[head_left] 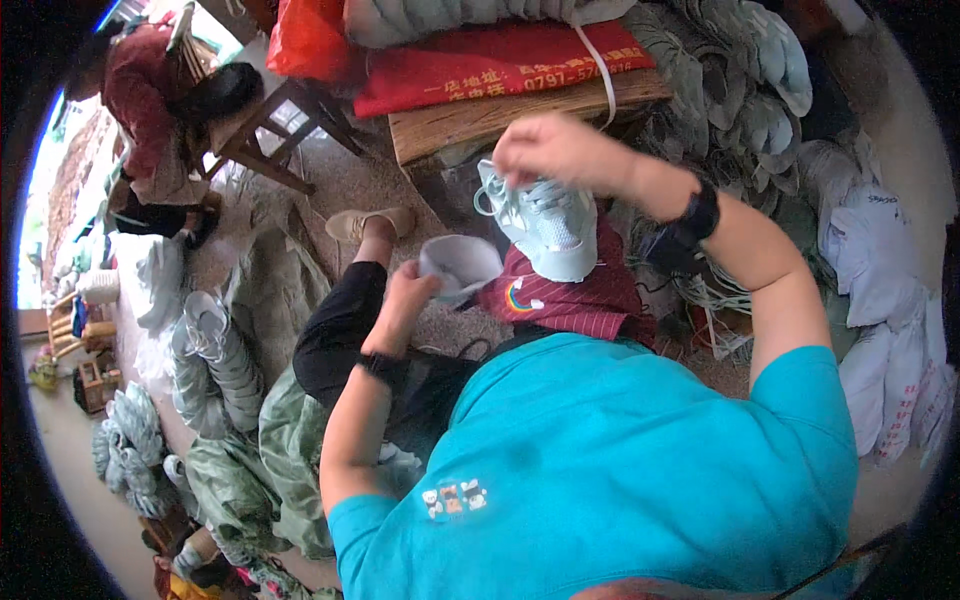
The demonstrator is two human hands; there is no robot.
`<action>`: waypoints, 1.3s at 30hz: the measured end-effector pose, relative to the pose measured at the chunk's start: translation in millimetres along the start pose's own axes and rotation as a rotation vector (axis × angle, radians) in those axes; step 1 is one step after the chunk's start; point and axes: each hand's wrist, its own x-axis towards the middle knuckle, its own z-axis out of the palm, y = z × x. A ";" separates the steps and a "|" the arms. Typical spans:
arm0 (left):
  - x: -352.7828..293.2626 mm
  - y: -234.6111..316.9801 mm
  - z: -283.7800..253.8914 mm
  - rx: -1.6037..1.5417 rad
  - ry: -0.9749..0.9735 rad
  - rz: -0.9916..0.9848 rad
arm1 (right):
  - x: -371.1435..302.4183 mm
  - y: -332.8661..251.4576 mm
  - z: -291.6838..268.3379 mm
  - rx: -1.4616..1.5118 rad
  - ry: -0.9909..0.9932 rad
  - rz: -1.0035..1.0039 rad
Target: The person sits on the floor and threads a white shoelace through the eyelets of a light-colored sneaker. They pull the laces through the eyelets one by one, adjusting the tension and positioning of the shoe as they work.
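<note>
A white sneaker [555, 225] with a mesh front and laces rests on the maroon striped cloth [605, 305] over my lap, its toe pointing toward me. My right hand [560, 150] is above the sneaker's laced upper end, fingers curled downward and slightly blurred. Whatever lies between those fingertips is hidden. A loop of white lace sticks out to the left of the shoe. To its left, my left hand [405, 290] pinches the edge of a hollow, rounded pale grey piece [460, 265], which looks like a shoe upper.
Ahead stands a wooden bench [520, 115] with a red bag [500, 70] and pale stacked pieces. Shoe uppers [740, 90] pile up at far right, above white sacks [880, 260]. Stacked uppers [215, 360] and green sacks [235, 475] lie left. Another person [145, 95] sits beyond.
</note>
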 end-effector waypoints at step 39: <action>1.8 152.5 118.1 0.000 0.391 0.843 | -38.3 69.5 -4.7 -0.194 0.484 -0.317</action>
